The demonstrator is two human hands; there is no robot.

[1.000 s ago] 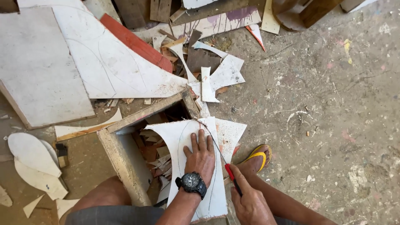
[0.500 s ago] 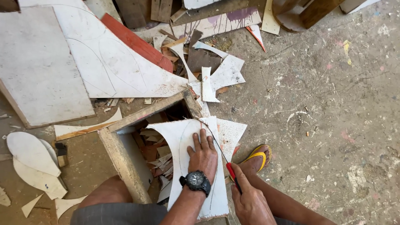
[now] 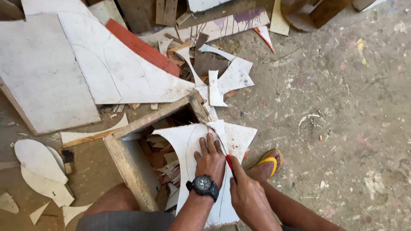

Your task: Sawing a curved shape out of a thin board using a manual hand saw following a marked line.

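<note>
My left hand (image 3: pixel 210 159), with a black watch on the wrist, presses flat on a white board piece (image 3: pixel 188 141) that lies over a wooden frame (image 3: pixel 128 164). My right hand (image 3: pixel 247 194) grips a red-handled knife (image 3: pixel 230 164) whose blade runs along a curved pencil line on the board, just right of my left fingers. A cut-off white triangle (image 3: pixel 239 137) sits beside the board. My foot in a yellow sandal (image 3: pixel 267 161) rests on the floor to the right.
Large white sheets (image 3: pixel 47 81) and a red strip (image 3: pixel 141 47) lie at the upper left. White offcuts (image 3: pixel 222 77) are scattered above the frame, oval cut shapes (image 3: pixel 36 160) at the left. Scraps fill the frame's inside. Bare concrete floor (image 3: pixel 342 107) spreads right.
My hands and the knife have shifted very slightly along the line on the board; nothing else has moved.
</note>
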